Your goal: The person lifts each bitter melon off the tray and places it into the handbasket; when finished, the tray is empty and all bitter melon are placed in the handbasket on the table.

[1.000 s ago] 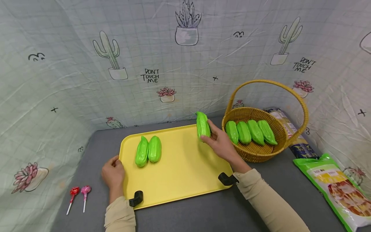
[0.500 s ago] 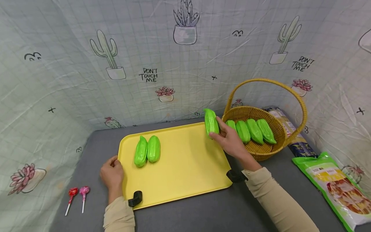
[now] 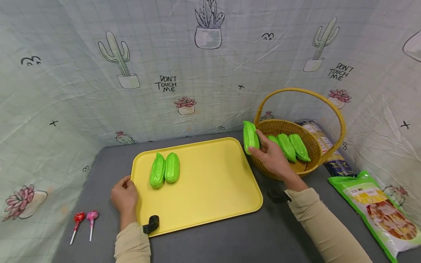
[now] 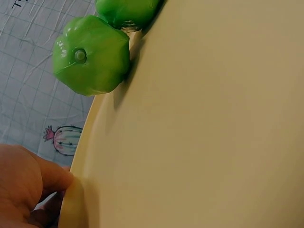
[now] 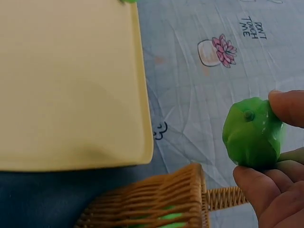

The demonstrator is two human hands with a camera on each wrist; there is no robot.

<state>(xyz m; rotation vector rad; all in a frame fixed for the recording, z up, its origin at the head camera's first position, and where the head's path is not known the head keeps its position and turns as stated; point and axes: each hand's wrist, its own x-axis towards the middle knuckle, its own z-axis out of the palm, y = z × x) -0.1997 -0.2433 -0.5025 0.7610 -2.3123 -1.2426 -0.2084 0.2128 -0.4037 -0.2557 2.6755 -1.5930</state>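
Observation:
My right hand (image 3: 273, 155) grips a glossy green bitter melon (image 3: 251, 137), raised in front of the left rim of the wicker basket (image 3: 309, 168). The right wrist view shows this bitter melon (image 5: 249, 137) end-on, thumb on one side and fingers on the other. Inside the basket lie more bitter melons (image 3: 298, 147), partly hidden by the hand. With curled fingers my left hand (image 3: 125, 195) holds the left rim of the yellow tray (image 3: 210, 182); the left wrist view has a finger against that rim (image 4: 78, 183). Two bitter melons (image 3: 165, 170) lie side by side on the tray's left.
Two lollipops (image 3: 79, 217) lie on the grey table at the left. To the right are a green snack bag (image 3: 375, 212) and a blue and gold packet (image 3: 338, 166) behind the basket. The basket's tall handle (image 3: 342, 128) arches above it. Printed cloth hangs around the table.
The right hand has carried its bitter melon to the right, from above the tray to the basket's left rim. My left hand stays on the tray. The view has shifted slightly.

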